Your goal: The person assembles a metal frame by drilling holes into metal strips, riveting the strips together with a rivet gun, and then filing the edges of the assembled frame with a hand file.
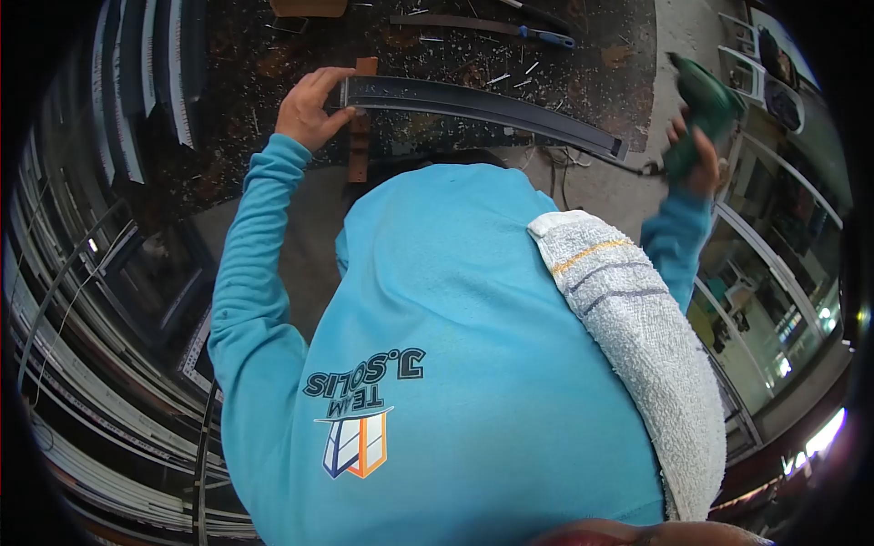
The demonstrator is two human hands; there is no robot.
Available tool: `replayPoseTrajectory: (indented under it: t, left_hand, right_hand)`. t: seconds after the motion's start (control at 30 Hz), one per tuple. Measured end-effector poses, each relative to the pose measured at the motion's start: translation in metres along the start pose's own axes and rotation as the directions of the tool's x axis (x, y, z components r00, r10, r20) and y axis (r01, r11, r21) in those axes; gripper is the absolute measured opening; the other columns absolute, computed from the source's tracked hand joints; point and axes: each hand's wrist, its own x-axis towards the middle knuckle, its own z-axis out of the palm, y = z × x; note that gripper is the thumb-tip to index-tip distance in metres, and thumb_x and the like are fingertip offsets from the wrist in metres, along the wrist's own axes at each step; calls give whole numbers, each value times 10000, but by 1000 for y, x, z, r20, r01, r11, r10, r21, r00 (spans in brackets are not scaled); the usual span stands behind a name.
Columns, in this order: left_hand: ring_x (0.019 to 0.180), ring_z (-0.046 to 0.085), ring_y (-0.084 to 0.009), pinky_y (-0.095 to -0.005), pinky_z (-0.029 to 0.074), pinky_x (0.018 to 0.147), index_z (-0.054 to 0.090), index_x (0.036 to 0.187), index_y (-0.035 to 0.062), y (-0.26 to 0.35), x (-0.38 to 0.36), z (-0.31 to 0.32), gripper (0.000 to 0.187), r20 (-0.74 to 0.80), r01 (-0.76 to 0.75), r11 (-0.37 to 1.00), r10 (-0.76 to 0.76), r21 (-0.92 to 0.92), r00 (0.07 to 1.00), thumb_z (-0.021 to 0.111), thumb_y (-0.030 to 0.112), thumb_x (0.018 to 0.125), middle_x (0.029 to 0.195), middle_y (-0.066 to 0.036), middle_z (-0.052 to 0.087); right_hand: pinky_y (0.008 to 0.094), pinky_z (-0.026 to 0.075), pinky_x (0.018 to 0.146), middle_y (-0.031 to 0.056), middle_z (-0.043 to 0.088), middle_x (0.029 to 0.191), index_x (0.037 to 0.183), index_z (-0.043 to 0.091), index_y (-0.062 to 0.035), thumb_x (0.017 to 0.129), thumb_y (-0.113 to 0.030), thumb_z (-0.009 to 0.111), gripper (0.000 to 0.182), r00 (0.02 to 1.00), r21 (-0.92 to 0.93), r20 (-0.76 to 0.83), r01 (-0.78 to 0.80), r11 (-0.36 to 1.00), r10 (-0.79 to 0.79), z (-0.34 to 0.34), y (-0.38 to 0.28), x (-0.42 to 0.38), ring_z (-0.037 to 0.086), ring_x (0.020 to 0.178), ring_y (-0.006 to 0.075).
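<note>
At the left end of a dark curved metal profile [482, 106], my left hand [314, 107] grips its edge between thumb and fingers. The profile lies across the dark workbench, over an upright brown wooden strip [359, 155]. Off to the right, beyond the profile's other end, my right hand [696, 156] is wrapped round a green power drill [706, 100], held in the air and slightly blurred. A cord [560, 168] hangs near the bench's front edge.
Blue-handled tool [546, 37] and long flat blade lie at the bench's back, among scattered shavings [428, 64]. Curved pale strips [146, 64] lie at the left. Stacked long profiles [91, 400] fill the lower left. White chairs [742, 59] stand at the upper right, glass-panelled frames [783, 237] at the right.
</note>
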Motion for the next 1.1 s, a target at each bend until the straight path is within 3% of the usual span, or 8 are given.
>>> replayPoseTrajectory:
  t: [0.03, 0.1, 0.2, 0.23, 0.3, 0.37, 0.53, 1.1]
  left_hand:
    - [1072, 583, -291, -372, 492, 912, 562, 1214, 103, 1, 0, -1, 568, 21, -2, 1000, 2, 4, 1000, 764, 86, 683, 1176, -93, 598]
    - [1104, 574, -291, -369, 489, 934, 549, 1237, 97, -4, 6, -6, 596, 42, -50, 999, 50, 10, 998, 768, 71, 683, 1206, -95, 585]
    - [1131, 564, -293, -383, 484, 962, 546, 1240, 86, -5, 12, -12, 616, 44, -185, 982, 186, -45, 981, 789, 74, 675, 1219, -101, 582]
    - [1127, 567, -291, -381, 486, 959, 550, 1237, 87, -8, 15, -13, 610, 60, -210, 975, 214, -68, 975, 790, 80, 677, 1214, -100, 585]
    - [1121, 572, -288, -378, 490, 955, 559, 1230, 89, -19, 15, -10, 596, 99, -252, 961, 264, -115, 959, 792, 94, 681, 1205, -99, 592]
    - [1081, 588, -283, -376, 502, 922, 576, 1205, 89, -28, 18, -6, 561, 103, -257, 959, 269, -117, 958, 793, 108, 687, 1157, -92, 613]
    - [1031, 600, -277, -371, 501, 890, 588, 1176, 88, -36, 16, 1, 549, 16, -336, 939, 338, -72, 941, 806, 142, 675, 1103, -80, 629]
    - [1052, 606, -292, -382, 496, 898, 577, 1168, 63, -54, -28, -16, 533, -57, -327, 935, 322, -138, 945, 797, 92, 684, 1151, -107, 629]
  right_hand:
    - [350, 546, 715, 194, 583, 1125, 1297, 454, 49, 789, -253, 662, 627, 979, 96, 14, 202, 975, -205, 24, -10, -36, 625, 877, 250]
    - [409, 446, 977, 240, 417, 1367, 1413, 312, 48, 778, -299, 652, 799, 970, 115, 171, 155, 981, -173, 53, -44, -84, 555, 1117, 308]
    - [387, 452, 960, 253, 524, 1273, 1380, 368, 74, 728, -304, 664, 810, 978, -442, 210, 90, 892, 5, 65, -52, -107, 561, 1138, 317]
    - [336, 501, 794, 182, 644, 1070, 1320, 456, 67, 704, -249, 725, 743, 980, -454, 196, 131, 881, -45, 97, -49, -111, 622, 982, 254]
    - [328, 485, 847, 165, 640, 1092, 1331, 452, 49, 675, -116, 717, 726, 972, -410, 166, -83, 908, 163, 105, -26, -111, 612, 1004, 222]
    - [336, 468, 902, 136, 645, 1104, 1357, 432, 25, 643, -47, 687, 762, 875, -437, 482, 198, 877, 43, 173, -19, -100, 607, 1031, 214]
    - [362, 452, 939, 189, 619, 1160, 1402, 378, 13, 599, -74, 619, 843, 688, -571, 689, 319, 756, 230, 238, 1, -107, 621, 1051, 289]
    - [409, 528, 812, 266, 624, 1061, 1330, 421, 57, 570, -170, 667, 830, 641, -590, 744, 498, 636, 188, 294, -2, -106, 649, 905, 386]
